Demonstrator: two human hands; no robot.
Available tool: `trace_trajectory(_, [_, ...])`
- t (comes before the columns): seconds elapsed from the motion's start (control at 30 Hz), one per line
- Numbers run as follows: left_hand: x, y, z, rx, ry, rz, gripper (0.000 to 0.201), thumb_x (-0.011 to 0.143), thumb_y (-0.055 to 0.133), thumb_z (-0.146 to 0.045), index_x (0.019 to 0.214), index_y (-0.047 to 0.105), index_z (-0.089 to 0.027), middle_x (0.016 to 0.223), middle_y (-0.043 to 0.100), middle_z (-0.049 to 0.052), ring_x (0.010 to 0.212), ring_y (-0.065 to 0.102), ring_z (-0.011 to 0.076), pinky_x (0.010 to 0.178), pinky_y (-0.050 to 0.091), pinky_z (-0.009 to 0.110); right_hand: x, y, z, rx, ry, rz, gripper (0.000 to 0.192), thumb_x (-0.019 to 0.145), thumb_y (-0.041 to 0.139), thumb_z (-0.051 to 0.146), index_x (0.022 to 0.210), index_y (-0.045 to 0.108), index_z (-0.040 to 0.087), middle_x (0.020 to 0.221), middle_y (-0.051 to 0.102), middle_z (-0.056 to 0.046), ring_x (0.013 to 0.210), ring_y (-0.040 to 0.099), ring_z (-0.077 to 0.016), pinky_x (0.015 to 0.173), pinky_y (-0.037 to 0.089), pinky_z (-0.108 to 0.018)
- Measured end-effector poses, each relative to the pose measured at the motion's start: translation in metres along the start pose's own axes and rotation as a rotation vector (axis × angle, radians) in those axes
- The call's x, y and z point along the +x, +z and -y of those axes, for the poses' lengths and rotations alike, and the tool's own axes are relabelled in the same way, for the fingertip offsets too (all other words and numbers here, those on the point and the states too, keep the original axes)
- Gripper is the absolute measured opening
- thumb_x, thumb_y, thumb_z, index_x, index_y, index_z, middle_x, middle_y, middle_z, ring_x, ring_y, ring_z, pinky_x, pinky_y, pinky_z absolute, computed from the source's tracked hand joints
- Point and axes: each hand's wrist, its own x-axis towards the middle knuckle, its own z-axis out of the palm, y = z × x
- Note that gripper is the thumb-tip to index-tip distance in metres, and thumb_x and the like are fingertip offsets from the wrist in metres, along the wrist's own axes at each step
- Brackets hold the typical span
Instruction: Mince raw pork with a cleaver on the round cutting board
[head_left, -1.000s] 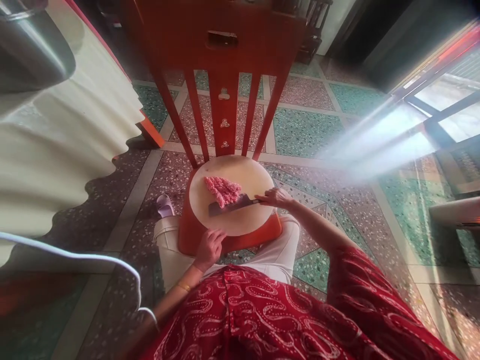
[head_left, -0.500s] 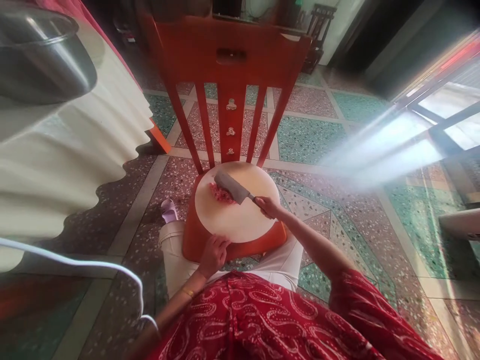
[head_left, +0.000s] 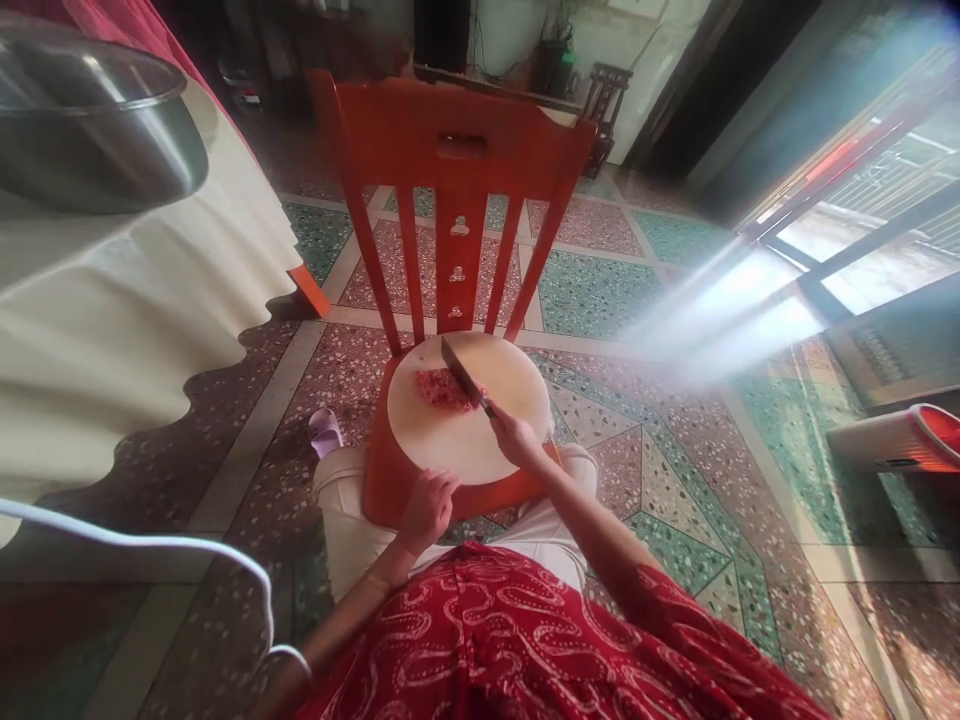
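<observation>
Both hands work: right hand [head_left: 515, 441] holds cleaver [head_left: 461, 373], seemingly touching meat [head_left: 444, 389].

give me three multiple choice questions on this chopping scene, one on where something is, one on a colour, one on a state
1. Where does the cutting board lie?
A. on the chair seat
B. on the floor
C. on the draped table

2. What colour is the chair?
A. white
B. orange-red
C. green

3. How is the knife held?
A. lying flat, untouched
B. gripped in the left hand
C. gripped in the right hand, blade at the meat

Key:
1 A, the round board covers the seat below the chair back.
2 B, its back and slats are orange-red.
3 C, the right hand closes on the handle and the blade meets the minced meat, while the left hand rests at the board's near edge.
</observation>
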Motion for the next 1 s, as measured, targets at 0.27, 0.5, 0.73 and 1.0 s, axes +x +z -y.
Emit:
trace_trajectory(0.27, [0.000, -0.001, -0.001, 0.003, 0.006, -0.007, 0.044, 0.080, 0.041, -0.006, 0.117, 0.055, -0.022, 0.111, 0.058, 0.006, 0.108, 0.050, 0.0203, 0.103, 0.035, 0.046, -0.006, -0.001, 0.011, -0.082, -0.013, 0.013, 0.048, 0.092, 0.037, 0.028, 0.139, 0.039, 0.023, 0.092, 0.071, -0.007, 0.077, 0.067, -0.0219, 0.070, 0.049, -0.029])
trace_trajectory(0.5, [0.000, -0.001, -0.001, 0.016, -0.004, -0.023, 0.044, 0.080, 0.041, -0.006, 0.118, 0.056, -0.023, 0.113, 0.058, 0.006, 0.108, 0.050, 0.0196, 0.104, 0.034, 0.046, -0.004, 0.001, 0.020, -0.113, -0.149, -0.127, 0.049, 0.095, 0.031, 0.030, 0.144, 0.030, 0.025, 0.095, 0.071, -0.006, 0.080, 0.067, -0.0188, 0.071, 0.048, -0.025])
trace_trajectory(0.73, [0.000, -0.003, -0.001, 0.010, 0.000, -0.020, 0.044, 0.080, 0.041, -0.006, 0.117, 0.056, -0.023, 0.113, 0.059, 0.006, 0.108, 0.051, 0.0198, 0.103, 0.035, 0.045, -0.006, 0.007, 0.023, -0.164, -0.124, -0.065, 0.045, 0.096, 0.031, 0.032, 0.141, 0.036, 0.027, 0.091, 0.071, -0.004, 0.077, 0.067, -0.0175, 0.066, 0.046, -0.022])
trace_trajectory(1.0, [0.000, -0.002, -0.001, 0.007, 0.028, -0.044, 0.040, 0.081, 0.041, -0.006, 0.115, 0.057, -0.020, 0.113, 0.059, 0.006, 0.109, 0.050, 0.0199, 0.102, 0.036, 0.045, -0.007, 0.013, 0.022, -0.243, -0.110, 0.041, 0.044, 0.095, 0.034, 0.034, 0.139, 0.039, 0.030, 0.085, 0.072, -0.003, 0.073, 0.067, -0.0181, 0.062, 0.045, -0.022])
